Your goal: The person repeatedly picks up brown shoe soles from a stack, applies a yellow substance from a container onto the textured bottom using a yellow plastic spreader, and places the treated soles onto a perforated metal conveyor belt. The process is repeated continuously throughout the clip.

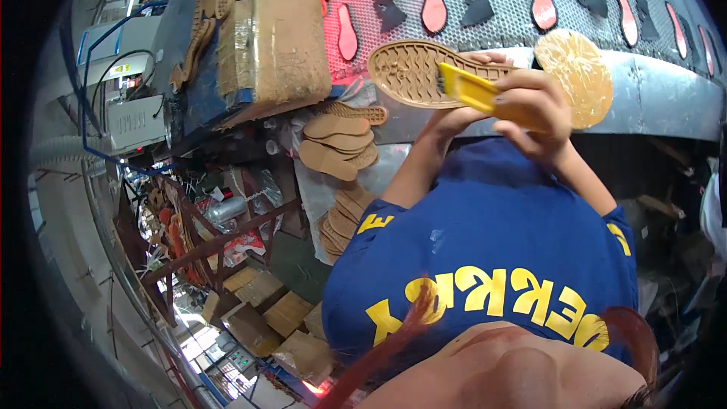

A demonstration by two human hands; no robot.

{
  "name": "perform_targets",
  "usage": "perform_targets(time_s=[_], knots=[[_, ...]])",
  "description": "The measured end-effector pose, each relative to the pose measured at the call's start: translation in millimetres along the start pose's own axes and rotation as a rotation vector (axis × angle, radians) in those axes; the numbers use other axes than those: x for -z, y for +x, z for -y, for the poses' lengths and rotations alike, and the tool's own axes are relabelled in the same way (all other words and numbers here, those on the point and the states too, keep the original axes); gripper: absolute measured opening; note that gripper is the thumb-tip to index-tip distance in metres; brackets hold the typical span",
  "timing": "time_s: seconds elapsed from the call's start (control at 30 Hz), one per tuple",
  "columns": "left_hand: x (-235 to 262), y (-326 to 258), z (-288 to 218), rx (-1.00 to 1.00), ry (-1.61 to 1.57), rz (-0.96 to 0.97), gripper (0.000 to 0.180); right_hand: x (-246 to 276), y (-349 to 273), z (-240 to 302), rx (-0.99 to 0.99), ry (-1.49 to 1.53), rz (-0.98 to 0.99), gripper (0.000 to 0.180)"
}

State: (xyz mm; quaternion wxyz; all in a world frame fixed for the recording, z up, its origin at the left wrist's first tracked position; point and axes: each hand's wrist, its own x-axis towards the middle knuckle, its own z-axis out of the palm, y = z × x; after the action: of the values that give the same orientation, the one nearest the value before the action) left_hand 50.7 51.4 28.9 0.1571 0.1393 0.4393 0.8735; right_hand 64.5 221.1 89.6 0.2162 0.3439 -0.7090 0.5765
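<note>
In the head view, the left hand (453, 119) grips a tan shoe sole (405, 74), tread up, near the mesh belt (500, 36). The right hand (539, 106) is clasped around a yellow brush (471, 89), bristles facing the tread; contact is unclear.

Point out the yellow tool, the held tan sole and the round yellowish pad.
Yellow tool (471, 89): head view, on its broad flat front part.
Held tan sole (407, 73): head view, on its ridged tread.
Round yellowish pad (585, 73): head view, middle of its face.
</note>
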Motion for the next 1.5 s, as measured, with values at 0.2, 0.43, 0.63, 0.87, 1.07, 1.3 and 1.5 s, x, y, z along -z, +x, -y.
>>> perform_targets(time_s=[0.2, 0.43, 0.63, 0.87, 1.07, 1.3, 1.5], knots=[[49, -8, -16, 0.121, -0.357, -0.046, 0.087, -16, 1, -36, -0.598, 0.59, -0.475, 0.019], [39, -17, -27, 0.103, -0.517, 0.032, 0.077, -31, 26, -69, -0.048, -0.236, -0.062, 0.024], [12, -23, -34, 0.136, -0.439, -0.231, 0.084, -50, -7, -29, 0.044, -0.087, 0.078, 0.03], [30, -34, -15, 0.115, -0.495, -0.005, 0.082, -23, 12, -76, -0.087, -0.185, -0.037, 0.036], [49, -33, -3, 0.127, -0.477, 0.02, 0.076, -26, -7, -58, -0.14, -0.003, 0.04, 0.03], [28, -14, -11, 0.19, -0.529, -0.174, 0.089, -55, -23, -16, 0.002, 0.02, 0.11, 0.033], [60, 0, 16, 0.125, -0.585, -0.052, 0.09, -40, -22, -29, -0.288, 0.18, 0.079, 0.026]])
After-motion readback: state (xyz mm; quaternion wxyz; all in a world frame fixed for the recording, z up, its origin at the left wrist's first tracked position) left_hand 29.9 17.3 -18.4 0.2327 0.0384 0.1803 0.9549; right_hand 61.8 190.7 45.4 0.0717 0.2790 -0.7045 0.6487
